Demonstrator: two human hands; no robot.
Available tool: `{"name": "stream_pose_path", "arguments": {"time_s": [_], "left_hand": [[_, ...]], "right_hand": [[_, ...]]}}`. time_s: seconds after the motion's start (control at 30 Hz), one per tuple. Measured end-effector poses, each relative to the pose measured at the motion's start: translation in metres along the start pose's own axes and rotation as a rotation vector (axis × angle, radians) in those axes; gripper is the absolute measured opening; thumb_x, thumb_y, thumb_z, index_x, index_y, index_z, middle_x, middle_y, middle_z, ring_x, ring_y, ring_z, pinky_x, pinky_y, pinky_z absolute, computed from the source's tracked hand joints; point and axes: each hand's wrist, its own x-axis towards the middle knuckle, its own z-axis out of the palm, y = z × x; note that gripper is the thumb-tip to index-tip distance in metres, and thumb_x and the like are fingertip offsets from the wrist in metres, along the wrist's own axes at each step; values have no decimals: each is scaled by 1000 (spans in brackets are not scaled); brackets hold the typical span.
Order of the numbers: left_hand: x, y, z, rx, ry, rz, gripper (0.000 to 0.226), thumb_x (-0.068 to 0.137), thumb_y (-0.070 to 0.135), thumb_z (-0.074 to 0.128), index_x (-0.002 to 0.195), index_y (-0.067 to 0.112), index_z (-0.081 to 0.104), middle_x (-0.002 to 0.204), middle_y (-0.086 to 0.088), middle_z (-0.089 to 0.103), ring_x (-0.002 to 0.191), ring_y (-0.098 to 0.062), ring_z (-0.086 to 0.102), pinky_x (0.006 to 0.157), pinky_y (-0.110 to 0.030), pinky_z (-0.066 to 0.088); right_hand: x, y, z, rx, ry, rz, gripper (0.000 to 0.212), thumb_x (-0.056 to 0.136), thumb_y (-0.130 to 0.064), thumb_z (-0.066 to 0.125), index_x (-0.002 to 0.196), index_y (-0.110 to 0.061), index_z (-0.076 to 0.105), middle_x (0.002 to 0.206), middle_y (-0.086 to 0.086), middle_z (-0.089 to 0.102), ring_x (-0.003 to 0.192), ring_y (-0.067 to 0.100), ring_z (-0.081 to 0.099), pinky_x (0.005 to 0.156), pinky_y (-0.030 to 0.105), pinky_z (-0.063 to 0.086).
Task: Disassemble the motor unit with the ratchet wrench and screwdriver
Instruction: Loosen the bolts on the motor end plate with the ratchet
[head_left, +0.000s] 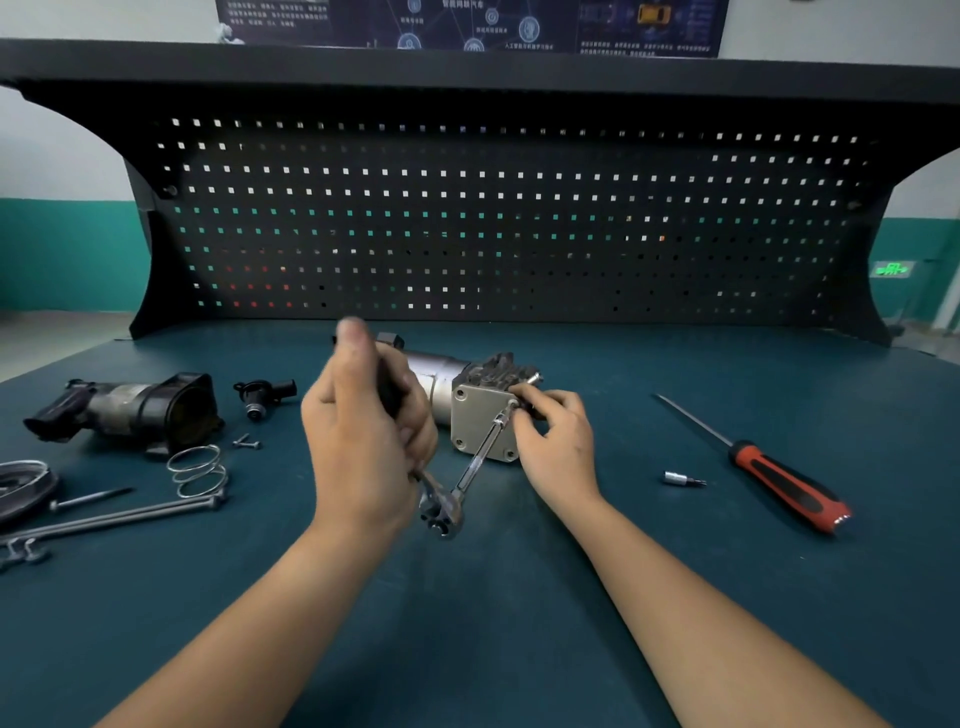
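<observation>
While it lay on its side near the middle of the bench: the motor unit (457, 384) pointed its square end plate toward the camera.
Ratchet wrench: the ratchet wrench (441, 512) sat low in front of the plate, its extension bar (483, 449) slanting up to a bolt at the plate's upper right corner.
Left hand: the left hand (363, 431) was closed around the wrench's dark handle, thumb raised and blurred.
Right hand: the right hand (558, 441) pinched the top of the extension bar at the bolt, fingers curled and resting against the unit.
Screwdriver: the red-and-black screwdriver (753, 460) lay untouched, well to the right.
Bit socket: a small bit socket (683, 479) lay between the screwdriver and the right hand.
Left side: a dark housing (124, 413), a small black fitting (265, 395), a coil spring (200, 470) and long bolts (119, 514) were spread out.
Bench: the green bench top (478, 623) ran back to a black pegboard (493, 218).
</observation>
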Motion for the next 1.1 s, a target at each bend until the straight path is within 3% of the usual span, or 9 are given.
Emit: {"name": "stream_pose_path", "arguments": {"time_s": [0.2, 0.5, 0.6, 0.83, 1.1], "left_hand": [[16, 4, -1, -10, 121, 81, 46, 90, 46, 33, 56, 16, 38, 36, 7, 27, 29, -8, 18, 36, -11, 19], [6, 16, -11, 31, 19, 2, 45, 80, 49, 36, 46, 21, 43, 33, 6, 24, 25, -6, 15, 35, -7, 17], [5, 20, -12, 47, 10, -16, 45, 80, 49, 36, 46, 20, 42, 32, 6, 23, 24, -6, 14, 37, -6, 18], [4, 22, -12, 94, -27, -47, 46, 80, 48, 36, 44, 21, 43, 32, 6, 22, 24, -7, 13, 38, -6, 17], [1, 20, -11, 74, -64, -56, 47, 81, 50, 36, 45, 21, 44, 32, 6, 22, 24, -5, 13, 39, -5, 18]], "right_hand": [[-7, -6, 2, -11, -28, -38, 28, 89, -15, 57, 116, -16, 65, 103, -6, 43, 79, -8, 46, 68, -4, 34], [-12, -12, 2, -116, -84, -107, 31, 87, -23, 60, 117, -21, 65, 105, -5, 44, 88, 6, 46, 78, 14, 37], [-12, -12, 0, -171, -84, -144, 32, 84, -23, 63, 116, -21, 66, 105, -6, 43, 99, 10, 48, 86, 21, 41], [-7, -8, 0, -192, -120, -194, 31, 86, -20, 63, 117, -17, 65, 117, 1, 49, 102, 8, 46, 83, 8, 29], [-2, -3, -2, -149, -124, -177, 31, 86, -14, 63, 117, -14, 65, 115, 0, 49, 100, 5, 43, 84, 6, 27]]}}
